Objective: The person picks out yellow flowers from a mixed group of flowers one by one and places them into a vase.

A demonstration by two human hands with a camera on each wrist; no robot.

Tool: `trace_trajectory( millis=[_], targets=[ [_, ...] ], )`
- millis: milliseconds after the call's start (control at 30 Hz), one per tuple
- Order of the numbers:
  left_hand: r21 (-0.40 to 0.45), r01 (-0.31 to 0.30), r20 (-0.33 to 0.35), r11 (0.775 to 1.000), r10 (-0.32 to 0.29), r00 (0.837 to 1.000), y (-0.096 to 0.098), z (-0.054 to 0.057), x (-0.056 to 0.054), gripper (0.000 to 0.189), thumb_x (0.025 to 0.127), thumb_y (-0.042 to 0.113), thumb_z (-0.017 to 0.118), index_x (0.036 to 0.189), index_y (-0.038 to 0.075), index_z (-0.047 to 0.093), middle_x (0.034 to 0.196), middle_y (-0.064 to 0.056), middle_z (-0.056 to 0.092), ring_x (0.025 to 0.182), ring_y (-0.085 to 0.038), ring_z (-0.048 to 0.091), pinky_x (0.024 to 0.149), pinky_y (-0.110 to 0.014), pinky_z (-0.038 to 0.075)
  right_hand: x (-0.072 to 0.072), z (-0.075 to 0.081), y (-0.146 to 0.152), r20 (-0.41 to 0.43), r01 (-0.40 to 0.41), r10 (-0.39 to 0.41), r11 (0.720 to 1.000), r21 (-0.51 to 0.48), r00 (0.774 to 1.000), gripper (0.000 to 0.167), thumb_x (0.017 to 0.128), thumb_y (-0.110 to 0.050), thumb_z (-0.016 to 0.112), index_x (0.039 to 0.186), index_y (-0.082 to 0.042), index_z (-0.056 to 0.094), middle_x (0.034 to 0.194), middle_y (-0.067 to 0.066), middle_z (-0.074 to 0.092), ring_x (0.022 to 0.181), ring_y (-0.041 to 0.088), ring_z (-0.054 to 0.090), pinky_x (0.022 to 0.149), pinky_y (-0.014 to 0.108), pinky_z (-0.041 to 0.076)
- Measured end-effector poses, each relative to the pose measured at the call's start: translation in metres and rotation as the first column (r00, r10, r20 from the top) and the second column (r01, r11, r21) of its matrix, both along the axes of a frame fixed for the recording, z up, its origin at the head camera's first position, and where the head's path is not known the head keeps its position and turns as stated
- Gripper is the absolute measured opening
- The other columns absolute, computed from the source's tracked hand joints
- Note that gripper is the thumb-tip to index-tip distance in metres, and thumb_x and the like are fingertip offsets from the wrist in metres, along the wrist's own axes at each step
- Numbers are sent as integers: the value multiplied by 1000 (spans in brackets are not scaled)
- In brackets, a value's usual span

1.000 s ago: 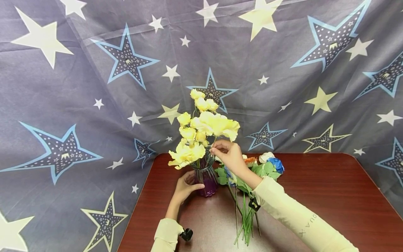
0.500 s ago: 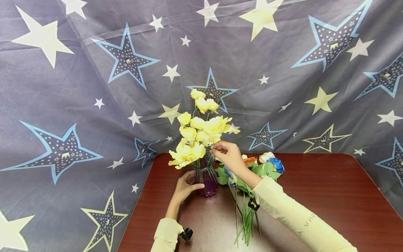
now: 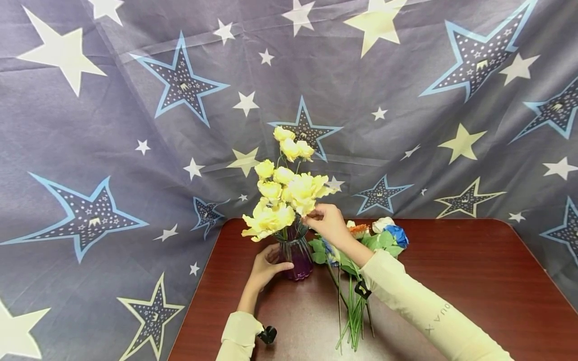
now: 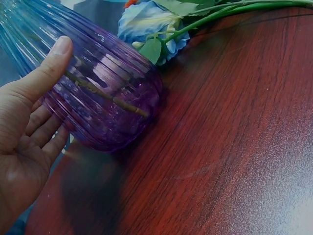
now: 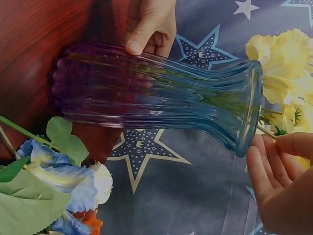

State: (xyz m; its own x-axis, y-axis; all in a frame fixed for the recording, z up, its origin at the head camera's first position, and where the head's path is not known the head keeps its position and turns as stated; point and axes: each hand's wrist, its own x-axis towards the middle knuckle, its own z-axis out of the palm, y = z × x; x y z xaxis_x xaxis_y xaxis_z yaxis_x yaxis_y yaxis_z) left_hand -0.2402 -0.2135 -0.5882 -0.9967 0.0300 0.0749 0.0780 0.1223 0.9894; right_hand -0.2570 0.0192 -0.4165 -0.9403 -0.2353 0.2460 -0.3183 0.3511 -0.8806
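Observation:
A ribbed glass vase, blue at the top and purple at the base, stands upright on the table. My left hand grips its lower side, thumb in front and fingers curled round behind. Yellow flowers stick up out of the vase. At the rim, my right hand pinches a thin stem between thumb and fingers. Above that hand sits a large ruffled yellow bloom. Through the glass, one stem end shows near the bottom of the vase.
Right of the vase lies a bunch of flowers with green stems, a blue rose, a white bloom and an orange one. A star-patterned cloth hangs behind the dark red table.
The large yellow bloom above my right hand has dropped lower and turned, now nearer the other blooms. My right hand has barely shifted; the left hand stays on the vase.

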Motion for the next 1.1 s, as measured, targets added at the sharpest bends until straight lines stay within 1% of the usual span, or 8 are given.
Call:
trace_trajectory(
  millis=[200, 300, 467, 600, 733, 833, 1000, 1100],
  targets=[
    [-21, -15, -1, 1000, 15, 1000, 5, 17, 10, 62, 74, -2, 87, 131, -3, 62, 134, -24, 64, 132, -40, 57, 115, -54, 44, 1, 0, 0, -9, 3, -3, 1000, -17, 1000, 11, 90, -4, 70, 96, 2, 77, 95, 18, 78, 85, 29, 77, 64, 19, 54],
    [-34, -25, 1, 999, 25, 1000, 6, 18, 12, 63, 75, -1, 87, 132, -3, 61, 135, -25, 63, 133, -40, 56, 116, -53, 44, 1, 0, 0, -27, -4, 3, 1000, -24, 1000, 7, 89, -2, 69, 87, -1, 75, 89, 16, 78, 82, 28, 77, 62, 19, 50],
    [-39, -15, 4, 999, 15, 1000, 5, 20, 12, 66, 75, 1, 88, 134, -4, 59, 137, -26, 61, 134, -42, 55, 115, -55, 44, 0, -2, 1, -60, 6, -7, 1000, -17, 998, 15, 85, 0, 65, 71, -4, 62, 81, 12, 76, 77, 22, 74, 63, 22, 50],
    [-39, 6, 13, 999, -5, 1000, 3, 24, 13, 68, 75, 4, 89, 136, -4, 58, 138, -27, 61, 134, -43, 54, 114, -55, 45, 0, -3, 2, -56, 3, -4, 1000, -16, 998, 8, 87, 0, 65, 83, -3, 71, 89, 14, 78, 83, 26, 75, 74, 32, 60],
    [-45, 2, 27, 999, -1, 1000, -1, 9, 6, 69, 75, 4, 89, 136, 0, 59, 139, -24, 61, 135, -39, 55, 115, -52, 45, 1, -2, 1, -47, 9, -9, 1000, -15, 999, 15, 90, -1, 66, 101, -1, 77, 94, 16, 78, 87, 29, 75, 83, 40, 63],
    [-56, -8, 34, 998, 10, 999, -2, 0, 1, 69, 75, 4, 89, 137, 1, 59, 139, -23, 61, 135, -38, 55, 116, -51, 45, 1, -1, 1, -48, 9, -9, 1000, -6, 999, 15, 90, -1, 67, 101, 0, 76, 93, 16, 78, 86, 29, 74, 82, 40, 63],
    [-64, 3, 48, 998, 0, 999, 0, 9, 4, 70, 75, 3, 89, 137, -4, 57, 139, -27, 60, 136, -42, 53, 116, -54, 43, 1, -2, 0, -103, -5, 10, 999, 51, 995, 15, 91, -2, 66, 102, -2, 76, 94, 14, 78, 85, 26, 74, 78, 38, 63],
    [-68, 4, 49, 998, -1, 999, -1, 5, 2, 71, 75, 3, 89, 138, -3, 57, 139, -27, 60, 136, -42, 53, 115, -54, 44, 2, -2, -1, -168, -11, 30, 994, 109, 985, 17, 93, -1, 63, 103, -4, 76, 96, 13, 78, 87, 25, 74, 79, 39, 64]
  ],
)
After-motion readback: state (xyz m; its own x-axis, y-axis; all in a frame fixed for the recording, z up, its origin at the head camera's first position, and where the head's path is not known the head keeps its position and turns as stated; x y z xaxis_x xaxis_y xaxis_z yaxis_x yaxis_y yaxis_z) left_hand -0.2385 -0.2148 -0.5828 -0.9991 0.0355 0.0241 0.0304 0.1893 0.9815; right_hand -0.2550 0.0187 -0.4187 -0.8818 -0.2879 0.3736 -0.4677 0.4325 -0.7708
